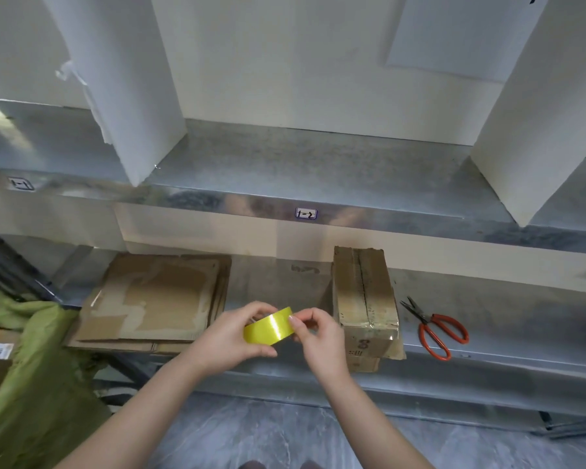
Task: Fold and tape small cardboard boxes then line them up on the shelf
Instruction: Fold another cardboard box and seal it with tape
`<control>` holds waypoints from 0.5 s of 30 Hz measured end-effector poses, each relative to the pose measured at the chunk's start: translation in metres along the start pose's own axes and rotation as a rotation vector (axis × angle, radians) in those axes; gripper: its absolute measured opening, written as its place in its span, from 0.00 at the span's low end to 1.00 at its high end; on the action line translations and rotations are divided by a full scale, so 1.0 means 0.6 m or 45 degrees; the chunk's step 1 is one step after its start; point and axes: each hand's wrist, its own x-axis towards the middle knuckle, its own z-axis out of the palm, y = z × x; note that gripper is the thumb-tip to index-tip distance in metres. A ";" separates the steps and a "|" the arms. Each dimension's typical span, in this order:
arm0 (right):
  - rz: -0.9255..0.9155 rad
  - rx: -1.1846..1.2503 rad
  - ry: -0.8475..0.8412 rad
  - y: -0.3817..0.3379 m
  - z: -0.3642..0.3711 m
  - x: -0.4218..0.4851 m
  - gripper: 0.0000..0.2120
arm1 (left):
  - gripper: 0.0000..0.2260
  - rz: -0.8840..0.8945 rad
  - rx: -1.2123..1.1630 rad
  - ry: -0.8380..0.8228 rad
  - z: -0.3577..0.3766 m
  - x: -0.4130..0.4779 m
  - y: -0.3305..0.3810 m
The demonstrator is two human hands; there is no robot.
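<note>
My left hand (232, 336) grips a roll of yellow tape (269, 326) in front of the lower shelf (504, 319). My right hand (318, 333) pinches at the roll's outer edge with thumb and fingertips. Just right of my hands a folded small cardboard box (366, 296) stands on the shelf, its top seam facing up with shiny tape near its front end. A stack of flat cardboard blanks (156, 299) lies on the shelf to the left.
Red-handled scissors (433, 328) lie on the shelf right of the box. The upper metal shelf (301, 164) carries white dividers (122, 89) and a label reading 1-2 (306, 213). A green cloth (31, 367) hangs at the left. Grey floor lies below.
</note>
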 end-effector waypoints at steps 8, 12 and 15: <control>-0.042 -0.245 -0.162 0.014 0.040 -0.001 0.13 | 0.34 -0.042 0.401 0.138 -0.012 0.054 -0.064; 0.029 -0.111 0.010 0.025 0.054 0.019 0.10 | 0.33 0.030 0.566 0.238 0.002 0.079 -0.079; 0.226 -0.053 0.068 0.054 0.068 0.055 0.08 | 0.31 0.091 0.785 0.269 0.022 0.089 -0.093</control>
